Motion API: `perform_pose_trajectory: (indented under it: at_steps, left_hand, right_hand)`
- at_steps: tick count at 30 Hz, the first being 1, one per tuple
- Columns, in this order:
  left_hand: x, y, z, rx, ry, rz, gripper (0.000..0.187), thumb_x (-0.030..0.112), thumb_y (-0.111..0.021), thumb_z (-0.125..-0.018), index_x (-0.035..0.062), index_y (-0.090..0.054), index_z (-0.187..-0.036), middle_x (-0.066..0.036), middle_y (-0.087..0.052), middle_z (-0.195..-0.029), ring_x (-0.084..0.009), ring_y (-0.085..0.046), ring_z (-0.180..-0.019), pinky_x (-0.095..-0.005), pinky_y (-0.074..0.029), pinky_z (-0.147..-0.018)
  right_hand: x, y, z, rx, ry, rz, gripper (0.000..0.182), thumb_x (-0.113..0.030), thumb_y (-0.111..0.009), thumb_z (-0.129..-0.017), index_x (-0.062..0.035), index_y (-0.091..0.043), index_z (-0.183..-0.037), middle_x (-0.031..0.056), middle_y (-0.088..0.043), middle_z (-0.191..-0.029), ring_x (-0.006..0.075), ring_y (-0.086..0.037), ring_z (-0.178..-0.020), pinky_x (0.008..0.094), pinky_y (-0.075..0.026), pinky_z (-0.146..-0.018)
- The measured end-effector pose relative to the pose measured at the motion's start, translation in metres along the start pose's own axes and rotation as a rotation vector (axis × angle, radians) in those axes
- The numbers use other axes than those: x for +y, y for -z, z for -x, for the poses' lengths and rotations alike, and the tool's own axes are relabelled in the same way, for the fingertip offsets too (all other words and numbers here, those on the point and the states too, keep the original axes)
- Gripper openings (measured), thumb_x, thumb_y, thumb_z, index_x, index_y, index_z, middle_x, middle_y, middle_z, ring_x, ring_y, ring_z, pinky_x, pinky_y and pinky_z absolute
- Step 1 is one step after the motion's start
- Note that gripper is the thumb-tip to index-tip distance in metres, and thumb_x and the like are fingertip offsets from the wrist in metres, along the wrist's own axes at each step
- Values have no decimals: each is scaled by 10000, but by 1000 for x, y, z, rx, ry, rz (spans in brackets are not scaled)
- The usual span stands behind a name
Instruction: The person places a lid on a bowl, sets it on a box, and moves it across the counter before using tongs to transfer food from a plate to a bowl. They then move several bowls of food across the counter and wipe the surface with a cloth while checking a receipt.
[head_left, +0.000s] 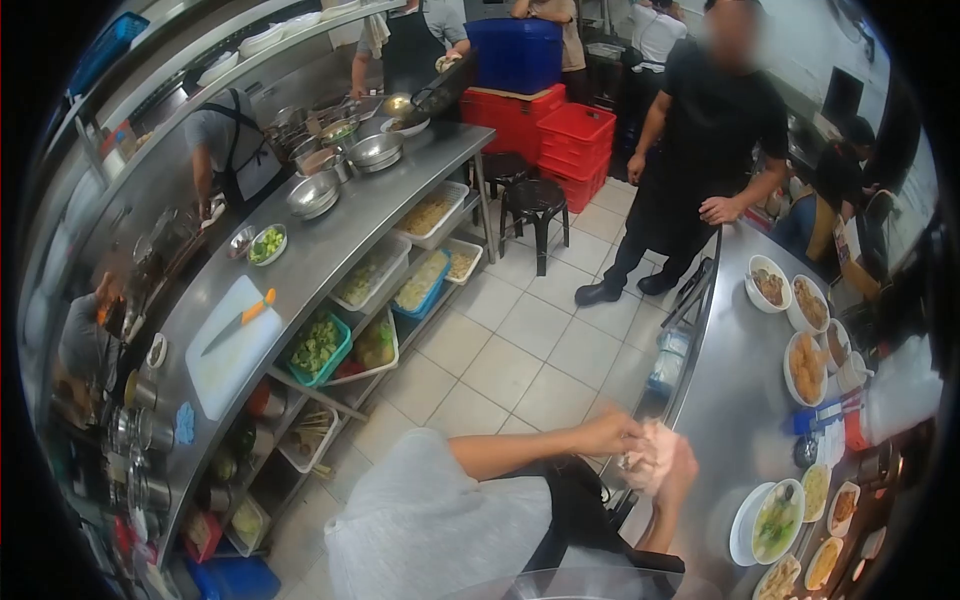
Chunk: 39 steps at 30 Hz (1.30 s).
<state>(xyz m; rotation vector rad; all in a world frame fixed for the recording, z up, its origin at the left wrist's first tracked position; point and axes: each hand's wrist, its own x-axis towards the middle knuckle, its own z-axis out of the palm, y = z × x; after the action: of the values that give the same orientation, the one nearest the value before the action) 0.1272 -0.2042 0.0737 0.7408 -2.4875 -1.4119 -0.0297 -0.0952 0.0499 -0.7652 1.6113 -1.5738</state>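
My left hand [608, 434] and my right hand [682, 472] are together at the near edge of the right-hand steel counter [715, 400]. Between them is a crumpled pale pinkish cloth [650, 458], gripped from both sides and slightly blurred. Fingers of both hands are closed on it. On the counter beyond my right hand stands a white bowl of soup with green vegetables [777, 520], set on a white plate [740, 535].
Several filled bowls [805, 368] line the right counter. A co-worker in black [712, 130] rests a hand on its far end. Across the tiled aisle [495, 385], the left counter [420, 160] bears a cutting board [232, 350] with an orange-handled knife [240, 320]. Stools [535, 205] and red crates [575, 140] stand behind.
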Motion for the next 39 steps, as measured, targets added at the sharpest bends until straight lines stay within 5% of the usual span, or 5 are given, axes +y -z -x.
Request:
perform_pose_trajectory:
  at_steps: [7, 9, 11, 15, 39]
  left_hand:
    - [-210, -36, 12, 70, 150, 116, 584, 191, -620, -782, 98, -364, -1298, -162, -587, -974, -238, -588, -834, -345, -486, -717]
    - [-293, -47, 53, -212, 380, -30, 513, 215, -598, -772, 36, -433, -1224, -205, -594, -1000, -300, -554, -936, -400, -459, -774]
    - [-351, -47, 93, 129, 229, -237, 453, 173, -624, -739, -33, -510, -1126, -156, -610, -858, -191, -568, -712, -306, -468, -633]
    - [-265, -39, 63, 122, 553, 50, 415, 99, -614, -726, -48, -524, -1104, -143, -614, -825, -178, -579, -740, -276, -461, -656]
    - [125, -310, -450, -825, -24, 496, 367, 263, -435, -915, -78, -543, -997, -124, -595, -847, -185, -602, -705, -274, -505, -625]
  right_hand:
    - [-87, 66, 65, 382, -312, -247, 525, -412, -458, -865, 49, -471, -1114, 157, -546, -887, 329, -575, -769, 415, -479, -716]
    - [-73, 66, 69, 509, 377, 1300, 534, -391, -447, -857, 0, -407, -1219, 214, -504, -1125, 381, -424, -1098, 443, -366, -948]
    - [-51, 82, 96, 488, -87, 862, 439, -310, -432, -862, -9, -441, -1182, 249, -515, -1082, 411, -498, -979, 452, -408, -846]
    - [2, 108, 126, 13, -191, 1012, 385, -369, -545, -772, -43, -608, -965, 207, -546, -1047, 349, -515, -1006, 396, -400, -884]
    - [55, 202, 106, 1486, -110, -286, 329, -113, -402, -919, 7, -421, -1225, 113, -545, -877, 164, -584, -634, 255, -525, -573]
